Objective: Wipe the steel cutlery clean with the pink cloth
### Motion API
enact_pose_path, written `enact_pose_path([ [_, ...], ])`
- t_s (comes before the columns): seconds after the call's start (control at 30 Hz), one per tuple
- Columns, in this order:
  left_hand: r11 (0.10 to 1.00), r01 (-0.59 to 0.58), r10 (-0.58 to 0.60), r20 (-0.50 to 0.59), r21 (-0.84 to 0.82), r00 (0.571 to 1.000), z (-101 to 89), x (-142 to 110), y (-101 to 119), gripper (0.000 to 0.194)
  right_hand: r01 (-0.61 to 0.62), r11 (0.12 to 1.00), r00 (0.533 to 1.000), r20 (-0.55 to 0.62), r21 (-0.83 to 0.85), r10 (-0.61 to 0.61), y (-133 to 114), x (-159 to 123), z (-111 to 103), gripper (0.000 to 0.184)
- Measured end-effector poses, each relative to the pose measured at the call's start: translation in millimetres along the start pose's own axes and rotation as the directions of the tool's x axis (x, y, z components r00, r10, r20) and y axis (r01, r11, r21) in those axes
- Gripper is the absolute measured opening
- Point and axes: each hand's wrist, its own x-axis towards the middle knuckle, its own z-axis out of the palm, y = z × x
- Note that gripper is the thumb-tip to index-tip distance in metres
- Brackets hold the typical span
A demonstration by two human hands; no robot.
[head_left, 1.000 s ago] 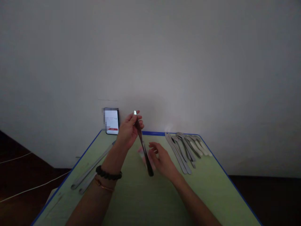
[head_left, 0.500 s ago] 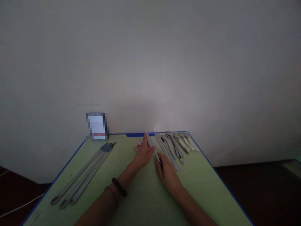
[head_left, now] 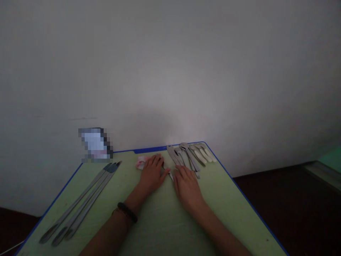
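1. Hands apart, palms down; left hand (head_left: 153,172) has its thumb spread, right hand (head_left: 186,185) has its fingers stretched forward; whether either grips anything underneath cannot be told.
2. Slim silver metal utensil (head_left: 171,175) lies between the hands, low over or on the pale green, blue-edged desk (head_left: 160,227); ends largely hidden.
3. Risk, judged: right fingertips overlap the fanned silver and white-handled cutlery (head_left: 190,156) in view; a sideways sweep could disturb that row.
4. Risk, judged: left fingers lie against the crumpled pink-and-white wad (head_left: 141,162); drawing back could drag it; uneven pressure from two hands might also swivel the utensil.
5. Long axis: slanted, far-left to near-right, roughly flat; which end is the handle cannot be told.
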Motion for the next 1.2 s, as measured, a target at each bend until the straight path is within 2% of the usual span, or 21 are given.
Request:
enact_pose_path([
  [0.1, 0.998, 0.069, -0.069, 0.0, 0.015, 0.998, 0.0, 2.7, 3.1, 0.063, -0.004, 0.999, 0.998, 0.061, -0.048, 0.007, 4.8, -7.7, -2.7, 0.04],
  [0.2, 0.994, 0.109, -0.109, 0.009, 0.006, 0.994, 1.9, 10.2, 2.8, 0.063, -0.002, 0.999, 0.996, 0.084, -0.053, 0.006, 5.1, -11.4, 0.8, 0.044],
  [0.53, 0.998, 0.037, -0.035, 0.045, -0.05, 0.998, 10.2, 33.6, -2.3, 0.047, 0.044, 0.994, 0.993, 0.109, 0.1, -0.055, 4.9, -5.8, 6.7, 0.049],
  [0.73, 0.992, 0.057, -0.052, 0.044, -0.115, 0.998, 12.7, 39.1, -4.1, 0.049, 0.012, 0.997, 0.996, 0.084, 0.078, -0.019, 0.9, -6.3, 16.3, 0.052],
  [0.97, 0.975, 0.017, -0.027, -0.043, -0.221, 0.999, 13.5, 31.9, -7.4, 0.038, 0.006, 0.999, 0.997, 0.075, 0.052, -0.01, -0.3, -6.5, 26.2, 0.054],
  [1.1, 0.958, -0.034, 0.008, -0.092, -0.285, 0.996, 1.0, 17.9, -12.2, 0.034, 0.03, 0.999, 0.999, 0.017, 0.04, -0.031, -6.8, -7.6, 27.1, 0.054],
  [1.2, 0.952, -0.037, -0.011, -0.152, -0.305, 0.988, -14.4, -3.5, -22.5, 0.034, 0.052, 0.998, 0.999, -0.004, 0.046, -0.052, -16.8, -7.0, 28.4, 0.053],
])
